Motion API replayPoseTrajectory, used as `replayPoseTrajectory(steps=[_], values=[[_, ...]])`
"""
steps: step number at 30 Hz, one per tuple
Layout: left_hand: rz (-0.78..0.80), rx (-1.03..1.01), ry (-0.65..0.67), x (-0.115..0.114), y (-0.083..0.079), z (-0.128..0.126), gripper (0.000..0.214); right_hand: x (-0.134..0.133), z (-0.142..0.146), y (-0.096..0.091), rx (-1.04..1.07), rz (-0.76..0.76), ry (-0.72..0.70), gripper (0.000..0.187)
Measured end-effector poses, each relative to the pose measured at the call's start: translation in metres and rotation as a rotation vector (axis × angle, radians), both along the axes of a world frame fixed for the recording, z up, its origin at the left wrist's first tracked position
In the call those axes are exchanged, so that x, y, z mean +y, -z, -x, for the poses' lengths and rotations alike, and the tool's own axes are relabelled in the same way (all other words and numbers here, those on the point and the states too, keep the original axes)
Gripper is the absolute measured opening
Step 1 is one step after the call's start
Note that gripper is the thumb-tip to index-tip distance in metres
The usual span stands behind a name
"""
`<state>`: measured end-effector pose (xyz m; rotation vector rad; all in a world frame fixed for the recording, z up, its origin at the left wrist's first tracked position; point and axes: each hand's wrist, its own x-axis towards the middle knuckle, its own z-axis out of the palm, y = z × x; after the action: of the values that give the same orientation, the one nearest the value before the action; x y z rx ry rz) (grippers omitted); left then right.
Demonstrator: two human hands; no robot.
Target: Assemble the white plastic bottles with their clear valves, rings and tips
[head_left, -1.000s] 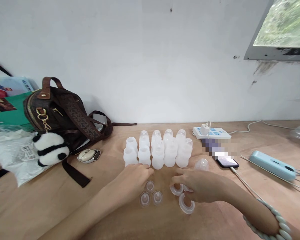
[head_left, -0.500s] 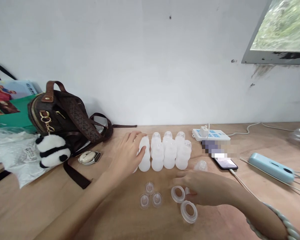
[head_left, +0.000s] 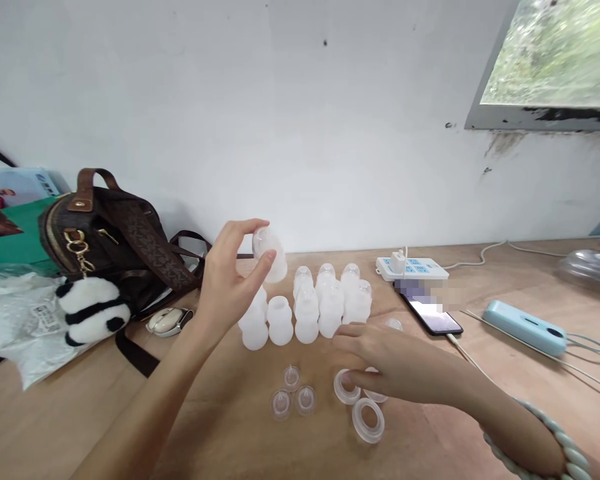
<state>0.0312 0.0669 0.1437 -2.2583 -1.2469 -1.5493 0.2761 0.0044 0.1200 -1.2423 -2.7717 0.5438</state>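
Observation:
My left hand [head_left: 235,270] grips a small white baby bottle [head_left: 271,257] with a clear domed cap, held up off the table. Below it stand several uncapped white bottles [head_left: 281,323]; to their right is a cluster of bottles with clear caps [head_left: 332,307]. My right hand [head_left: 380,353] hovers with fingers stretched and thumb apart over the clear collar rings. The thumb overlaps one ring [head_left: 347,393]; I cannot tell whether it touches. Another ring [head_left: 369,421] lies nearer me, and a third is partly under the hand. Three clear bottle nipples [head_left: 293,393] lie to the left.
A brown backpack [head_left: 130,240] with a panda plush [head_left: 94,311] and a computer mouse [head_left: 169,321] are at left. On the right are a power strip [head_left: 420,269], a charging phone [head_left: 437,313], a light-blue device [head_left: 524,327] and cables. A white wall rises behind.
My left hand has lifted a capped bottle from the left end of the group, uncovering the bottles there. My right hand has moved slightly left and up over the rings.

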Motion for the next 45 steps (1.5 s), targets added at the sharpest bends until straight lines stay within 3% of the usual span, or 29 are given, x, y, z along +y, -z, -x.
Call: replayPoseTrajectory(steps=[2,4,8,10,12,16,19,21,26,30,32,37,39,42,45], values=[[-0.017,0.055,0.093,-0.014,-0.008,-0.003,0.030,-0.001,0.001,-0.002,0.121,-0.034,0.102,0.011],[0.091,0.185,0.213,-0.025,-0.010,-0.008,0.034,-0.002,0.001,-0.002,0.298,-0.084,0.218,0.007],[0.309,0.390,0.424,-0.037,0.000,-0.026,0.050,-0.001,0.000,0.001,0.623,-0.134,0.306,0.030],[0.352,0.438,0.461,-0.042,0.008,-0.037,0.038,-0.001,0.001,0.002,0.650,-0.099,0.293,0.030],[0.365,0.449,0.467,-0.044,0.015,-0.046,0.027,-0.001,0.002,0.003,0.662,-0.063,0.280,0.020],[0.374,0.436,0.334,-0.042,0.018,-0.053,0.043,0.000,-0.001,0.000,0.787,-0.091,0.311,0.020],[0.528,0.537,0.244,-0.040,0.013,-0.052,0.037,0.002,-0.008,-0.004,0.815,-0.110,0.318,0.023],[0.673,0.544,0.275,-0.043,0.007,-0.051,0.027,0.003,-0.014,-0.008,0.801,-0.073,0.289,0.025],[1.084,0.305,0.600,-0.052,-0.005,-0.049,0.025,0.002,-0.024,-0.015,0.776,0.043,0.162,0.029],[1.319,0.113,0.867,-0.048,0.001,-0.051,0.030,0.003,-0.026,-0.017,0.778,0.088,0.096,0.029],[1.263,0.116,0.797,-0.046,0.007,-0.053,0.031,0.005,-0.026,-0.016,0.765,0.068,0.168,0.031],[0.882,0.322,0.303,-0.054,0.019,-0.064,0.021,0.012,-0.026,-0.011,0.787,0.047,0.318,0.036],[0.853,0.350,0.258,-0.059,0.017,-0.065,0.021,0.013,-0.027,-0.010,0.814,0.074,0.313,0.037],[0.983,0.262,0.412,-0.060,0.009,-0.061,0.023,0.014,-0.031,-0.011,0.850,0.151,0.240,0.038],[1.349,0.079,0.759,-0.052,0.002,-0.055,0.028,0.016,-0.034,-0.011,0.898,0.206,0.140,0.036]])
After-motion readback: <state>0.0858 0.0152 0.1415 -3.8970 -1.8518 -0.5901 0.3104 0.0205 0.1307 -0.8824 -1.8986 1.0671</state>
